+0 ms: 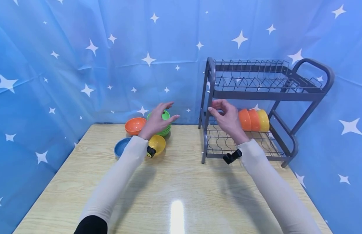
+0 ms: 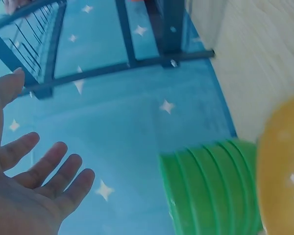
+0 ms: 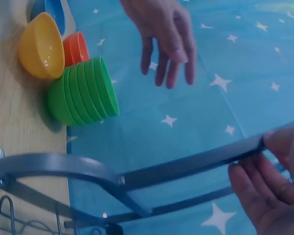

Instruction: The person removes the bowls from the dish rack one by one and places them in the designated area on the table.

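My left hand [image 1: 158,121] hovers over several stacked bowls, its fingers spread and holding nothing. Below and behind it are a stack of green bowls [image 3: 83,93], a yellow bowl [image 1: 157,145], orange bowls [image 1: 135,125] and a blue bowl [image 1: 121,147] partly covered by the sleeve. At the left side of a dark grey two-tier dish rack [image 1: 265,95], my right hand [image 1: 226,118] holds an upright post between thumb and fingers, clearest in the right wrist view. Two orange bowls [image 1: 244,119] and a yellow bowl [image 1: 263,120] stand on edge on the lower tier, beside this hand.
A light wooden table [image 1: 181,182] carries the rack at the right and the bowls at the back left. Behind and along the sides hangs a blue curtain [image 1: 175,32] with white stars. The rack's upper tier [image 1: 257,85] has wire dividers.
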Available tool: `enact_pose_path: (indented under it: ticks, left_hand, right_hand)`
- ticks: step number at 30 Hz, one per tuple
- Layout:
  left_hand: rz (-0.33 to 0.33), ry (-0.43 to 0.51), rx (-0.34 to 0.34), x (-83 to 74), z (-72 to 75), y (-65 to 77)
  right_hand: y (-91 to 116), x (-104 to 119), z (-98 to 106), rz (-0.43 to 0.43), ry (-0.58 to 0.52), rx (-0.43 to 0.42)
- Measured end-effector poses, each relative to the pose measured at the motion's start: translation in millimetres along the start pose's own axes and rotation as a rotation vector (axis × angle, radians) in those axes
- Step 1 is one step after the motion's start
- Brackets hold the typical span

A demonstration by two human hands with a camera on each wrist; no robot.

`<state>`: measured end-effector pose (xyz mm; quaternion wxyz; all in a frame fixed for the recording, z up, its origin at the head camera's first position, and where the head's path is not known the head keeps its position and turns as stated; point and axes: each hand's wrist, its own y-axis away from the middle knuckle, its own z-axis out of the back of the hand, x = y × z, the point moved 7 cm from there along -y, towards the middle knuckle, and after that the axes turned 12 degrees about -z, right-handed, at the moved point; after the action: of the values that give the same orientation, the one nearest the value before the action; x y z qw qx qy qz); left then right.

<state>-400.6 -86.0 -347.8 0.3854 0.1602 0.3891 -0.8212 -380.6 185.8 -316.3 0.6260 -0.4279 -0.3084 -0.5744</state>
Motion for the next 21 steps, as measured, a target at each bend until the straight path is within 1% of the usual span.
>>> enact_pose_path:
  ticks: [2, 6, 9, 12, 15, 21]
  left_hand:
    - [-0.026, 0.012, 0.005, -9.8, -4.6, -5.2]
    - [-0.089, 0.041, -0.009, -28.8, -11.5, -15.3]
    - [-0.136, 0.065, -0.016, -42.6, -15.8, -22.6]
    - [-0.17, 0.092, -0.012, -55.7, -21.4, -30.6]
    - [-0.184, 0.114, -0.001, -66.9, -27.8, -38.7]
    - [-0.176, 0.162, 0.011, -84.4, -40.3, -51.5]
  right_hand:
    - [0.1, -0.6, 2.2, 0.02, 0.022, 0.012]
    - [-0.7, -6.3, 9.1, 0.05, 0.087, 0.038]
    - [-2.4, -14.7, 15.6, 0.055, 0.144, 0.052]
    - [-5.3, -26.7, 23.4, 0.047, 0.225, 0.047]
    - [-10.7, -41.0, 31.1, 0.034, 0.311, 0.028]
    - [-21.4, -68.7, 46.6, 0.011, 0.44, -0.033]
